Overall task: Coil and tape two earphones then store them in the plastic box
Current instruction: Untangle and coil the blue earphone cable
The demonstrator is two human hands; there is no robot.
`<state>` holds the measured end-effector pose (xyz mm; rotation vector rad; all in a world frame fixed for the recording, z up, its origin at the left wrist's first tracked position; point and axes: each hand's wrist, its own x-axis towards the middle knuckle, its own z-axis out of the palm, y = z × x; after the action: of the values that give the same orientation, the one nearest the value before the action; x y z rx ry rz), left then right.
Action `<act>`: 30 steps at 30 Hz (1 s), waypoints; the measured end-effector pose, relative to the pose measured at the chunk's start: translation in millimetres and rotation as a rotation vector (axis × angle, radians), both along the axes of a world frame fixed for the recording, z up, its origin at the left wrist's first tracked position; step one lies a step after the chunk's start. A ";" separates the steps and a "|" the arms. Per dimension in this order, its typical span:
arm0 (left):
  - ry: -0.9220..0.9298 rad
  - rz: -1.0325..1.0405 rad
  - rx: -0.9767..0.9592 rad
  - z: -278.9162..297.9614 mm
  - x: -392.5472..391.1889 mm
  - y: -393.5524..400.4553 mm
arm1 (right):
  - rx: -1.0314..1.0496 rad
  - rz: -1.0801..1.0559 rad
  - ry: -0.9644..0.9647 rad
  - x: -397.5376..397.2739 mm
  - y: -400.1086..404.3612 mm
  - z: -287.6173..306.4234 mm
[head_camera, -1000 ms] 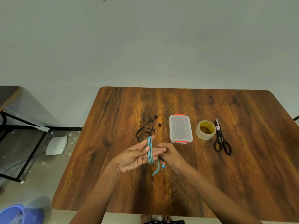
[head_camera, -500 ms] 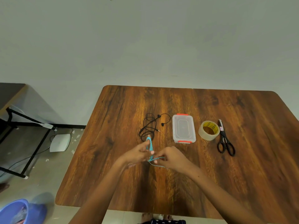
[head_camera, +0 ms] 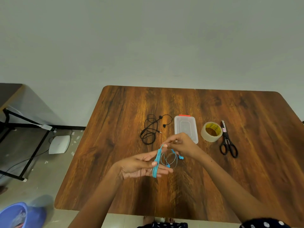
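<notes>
The thin blue earphone cable (head_camera: 157,162) is part-coiled round the flat, spread left hand (head_camera: 141,166); the right hand (head_camera: 181,143) pinches its loose end. The tangled black earphone (head_camera: 150,129), taping and the clear plastic box (head_camera: 186,129) seem untouched.

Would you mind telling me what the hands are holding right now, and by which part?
The blue earphone: its cord is wound round the left hand's straight fingers, and the right hand pinches the cord at the top of the coil.

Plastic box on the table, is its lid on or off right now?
On. The plastic box lies shut, its clear lid flat on top, red clasp showing at the far end; the right hand hides the near end.
</notes>
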<state>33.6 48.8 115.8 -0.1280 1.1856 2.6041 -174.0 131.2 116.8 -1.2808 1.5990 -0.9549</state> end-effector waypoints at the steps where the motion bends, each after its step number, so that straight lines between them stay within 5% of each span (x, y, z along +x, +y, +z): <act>1: 0.022 0.025 0.053 -1.6 0.6 -1.1 | -0.002 0.005 -0.022 1.8 1.7 -2.7; 9: -0.081 0.364 0.187 -8.6 -4.9 -6.0 | 0.187 -0.088 -0.239 40.5 12.5 -20.7; 18: -0.190 0.790 0.014 -20.3 -18.5 -21.6 | 0.236 0.006 -0.014 67.0 18.2 -25.9; 23: -0.353 0.584 -0.403 -28.8 -14.4 -15.3 | 0.131 0.065 0.356 62.2 14.5 -21.4; 30: -0.357 0.192 -0.336 -23.8 -2.9 -12.3 | 0.054 0.162 0.473 21.6 0.2 -4.0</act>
<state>30.7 36.5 92.0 -0.7728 1.5164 2.3664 -152.4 131.4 112.8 -1.6546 1.8217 -0.5260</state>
